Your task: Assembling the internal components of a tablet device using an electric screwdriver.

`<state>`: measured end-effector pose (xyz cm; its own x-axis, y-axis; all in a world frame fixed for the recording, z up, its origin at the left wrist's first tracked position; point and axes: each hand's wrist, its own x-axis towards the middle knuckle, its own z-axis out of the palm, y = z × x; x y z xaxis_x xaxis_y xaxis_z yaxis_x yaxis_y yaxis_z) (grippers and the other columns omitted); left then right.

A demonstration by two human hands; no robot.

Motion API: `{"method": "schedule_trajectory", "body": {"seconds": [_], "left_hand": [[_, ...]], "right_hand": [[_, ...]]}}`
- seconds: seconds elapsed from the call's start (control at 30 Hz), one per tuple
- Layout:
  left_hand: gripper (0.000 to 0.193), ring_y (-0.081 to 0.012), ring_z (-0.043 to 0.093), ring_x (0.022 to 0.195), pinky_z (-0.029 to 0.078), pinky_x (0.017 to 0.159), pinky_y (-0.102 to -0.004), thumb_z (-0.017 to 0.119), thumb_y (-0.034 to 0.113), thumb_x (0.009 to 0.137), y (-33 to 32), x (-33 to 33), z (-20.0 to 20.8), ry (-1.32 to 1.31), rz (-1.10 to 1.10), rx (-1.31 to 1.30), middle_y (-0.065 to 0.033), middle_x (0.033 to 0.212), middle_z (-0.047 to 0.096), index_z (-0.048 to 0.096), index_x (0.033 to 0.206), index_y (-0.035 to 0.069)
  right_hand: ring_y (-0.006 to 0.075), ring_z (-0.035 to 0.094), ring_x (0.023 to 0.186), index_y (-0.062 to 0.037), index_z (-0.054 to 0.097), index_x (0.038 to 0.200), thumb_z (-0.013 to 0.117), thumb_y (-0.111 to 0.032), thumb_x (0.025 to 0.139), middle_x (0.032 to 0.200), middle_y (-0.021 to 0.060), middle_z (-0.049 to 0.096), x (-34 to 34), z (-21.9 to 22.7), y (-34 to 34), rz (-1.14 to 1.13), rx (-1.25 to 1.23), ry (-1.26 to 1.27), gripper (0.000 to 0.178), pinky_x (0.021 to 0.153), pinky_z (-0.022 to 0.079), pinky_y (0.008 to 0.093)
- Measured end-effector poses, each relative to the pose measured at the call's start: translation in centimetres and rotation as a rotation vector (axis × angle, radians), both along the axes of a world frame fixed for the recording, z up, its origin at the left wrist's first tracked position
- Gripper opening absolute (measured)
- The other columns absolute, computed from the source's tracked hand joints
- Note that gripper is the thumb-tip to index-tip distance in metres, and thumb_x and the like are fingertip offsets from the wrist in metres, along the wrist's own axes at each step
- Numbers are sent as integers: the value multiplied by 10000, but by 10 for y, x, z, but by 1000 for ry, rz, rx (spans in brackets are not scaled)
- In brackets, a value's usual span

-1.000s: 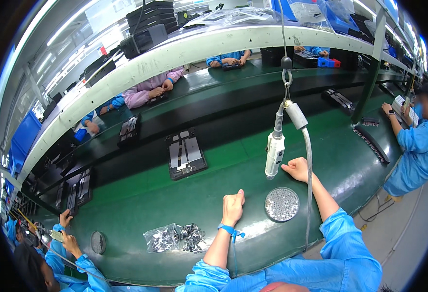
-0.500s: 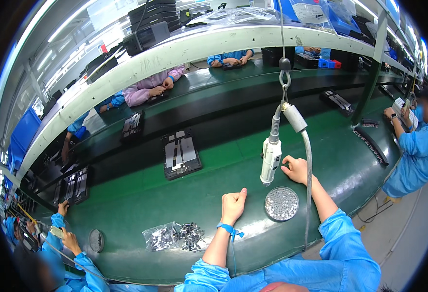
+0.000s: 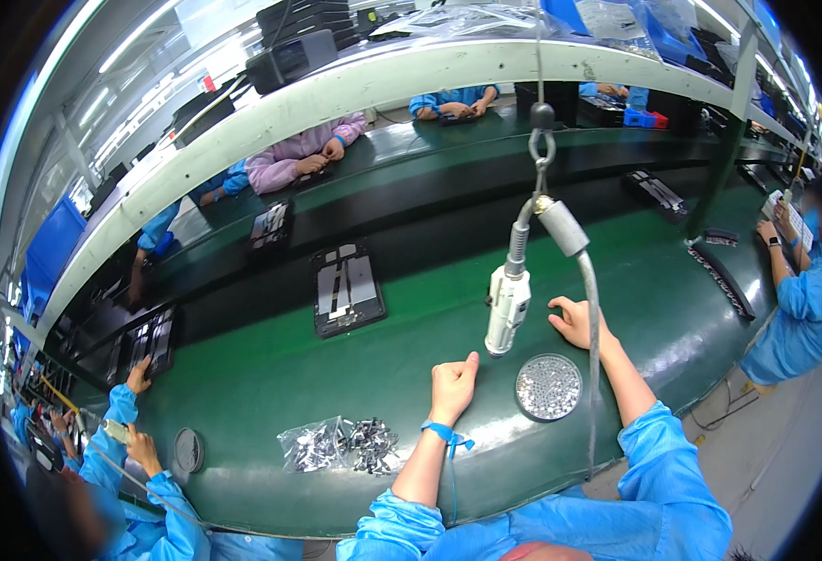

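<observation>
My left hand (image 3: pixel 453 388) rests on the green work surface, closed in a loose fist with the thumb up and nothing visible in it. A blue wrist strap (image 3: pixel 446 434) with a cord circles that wrist. My right hand (image 3: pixel 576 323) lies farther right, fingers loosely curled, thumb and forefinger apart, apparently holding nothing. Between the hands a white powered screwdriver (image 3: pixel 507 309) hangs upright from a cable, touched by neither. Just below my right hand sits a round dish (image 3: pixel 548 386) of small shiny parts. Left of my left forearm lie a plastic bag (image 3: pixel 316 444) and a pile of small black-and-silver parts (image 3: pixel 372 445).
An opened tablet-like device (image 3: pixel 347 290) lies beyond my left hand; similar devices line the dark belt. A grey cable (image 3: pixel 592 374) hangs beside my right wrist. A white beam (image 3: pixel 448 70) crosses above. Co-workers sit left, right and opposite. A curved black strip (image 3: pixel 721 280) lies right.
The view has shifted slightly. The hanging screwdriver sits a little farther left, nearer my left hand. Both my hands keep nearly the same pose. The co-worker at right has moved their hands.
</observation>
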<state>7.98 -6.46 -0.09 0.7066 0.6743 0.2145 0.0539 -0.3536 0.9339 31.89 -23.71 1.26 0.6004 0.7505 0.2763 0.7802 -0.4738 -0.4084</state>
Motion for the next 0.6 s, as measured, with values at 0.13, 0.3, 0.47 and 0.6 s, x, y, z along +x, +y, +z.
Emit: {"method": "schedule_trajectory", "body": {"seconds": [0.13,0.3,0.47,0.6], "left_hand": [[573,-76,221,452,166,398,-343,582,273,922,6,-4,-8,-41,17,0,19,456,227,368,467,1],[589,-103,249,447,214,393,-352,539,368,928,5,-11,2,26,-5,27,-35,438,260,423,474,11],[518,-223,233,385,261,399,-407,545,296,893,-1,-3,2,-46,-35,32,-163,431,291,446,502,-29],[511,-286,263,359,263,406,-422,550,227,882,-1,-7,4,-97,10,68,-183,412,312,414,480,-57]], "right_hand": [[292,586,533,-131,620,991,666,-257,810,555,89,562,3,-12,12,64,51,-64,225,500,432,422],[259,535,506,-98,627,977,694,-171,782,573,105,544,-12,-2,13,90,88,-77,219,496,418,384],[271,430,500,0,537,841,632,-82,793,565,133,442,31,-44,-11,89,96,-16,135,498,337,390],[184,343,506,33,568,996,583,4,819,562,85,355,33,-48,-2,147,146,132,181,484,283,349]]}}
